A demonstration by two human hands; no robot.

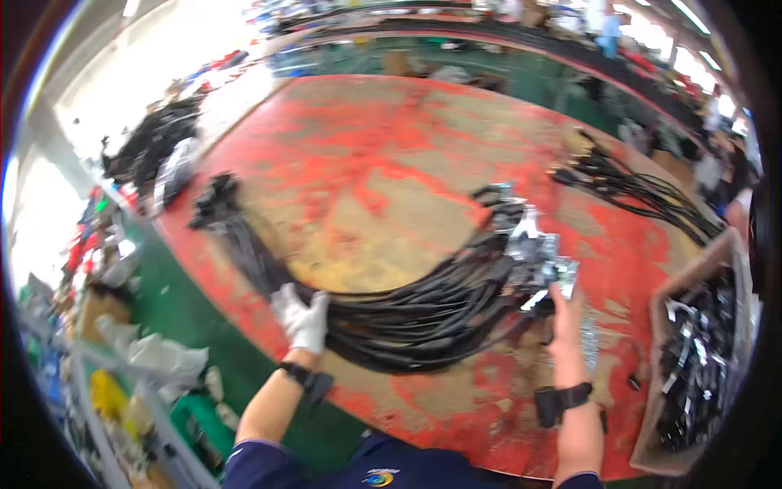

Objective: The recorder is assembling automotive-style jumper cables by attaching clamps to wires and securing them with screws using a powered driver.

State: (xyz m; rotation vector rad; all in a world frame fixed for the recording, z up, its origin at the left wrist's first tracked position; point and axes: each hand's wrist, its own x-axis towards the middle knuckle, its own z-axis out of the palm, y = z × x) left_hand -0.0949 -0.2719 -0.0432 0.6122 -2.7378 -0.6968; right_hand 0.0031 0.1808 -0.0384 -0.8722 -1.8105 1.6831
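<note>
Left along the cable bundle [407,326], the left hand [303,319] rests, fingers parted; at its right, I cannot tell whether the right hand [564,318] grips; uneven lifting could tangle strands.

Stretches both forearms forward, well apart. Slants the left forearm [273,407] inward toward its fingers, wearing a black band [308,381] at the wrist, just behind the fingers. Wears a white glove on the left hand [305,324], pointing those fingers [285,306] forward and parting the thumb to their right. Extends the bare right hand [566,328] almost straight ahead, with another black band [562,402] well behind fingers too blurred to read.
</note>
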